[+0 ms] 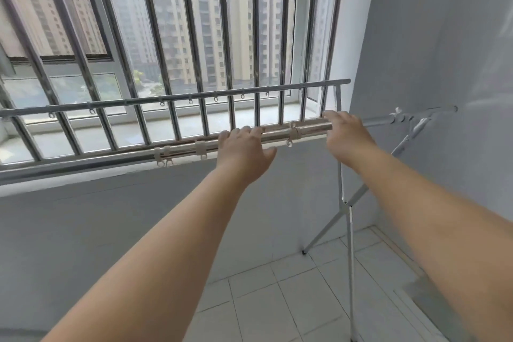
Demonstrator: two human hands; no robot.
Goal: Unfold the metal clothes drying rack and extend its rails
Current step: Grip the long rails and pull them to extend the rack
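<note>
On the near rail (280, 132) of the drying rack (345, 203), at the centre of the view, both bare hands rest from above, forearms reaching up from 7 and 4 o'clock. The left hand (244, 155) lies palm down over the thick tube, fingers laid side by side and curled over its far side, thumb sticking out to the right below it (a loose drape, whether it truly grips I cannot tell). The right hand (345, 137) sits just beside the tube's right end, where a thinner inner tube (377, 121) slides out toward 3 o'clock; its fingers are together, tips touching the top of the thick tube, thumb hidden.

The rack is shiny metal. White clips (200, 148) with small hanging loops sit along the near rail, two pairs left of the left hand and one between the hands. The thin tube ends near the right wall (444, 36) at a bracket (399, 116), from which crossed legs (349, 219) drop to the tiled floor (277, 300). A second rail (177, 98) runs farther off, toward 12 o'clock, with small rings beneath it.

Beyond stand the barred window (194, 22) and its sill (244, 116); the floor toward 5 o'clock is open.
</note>
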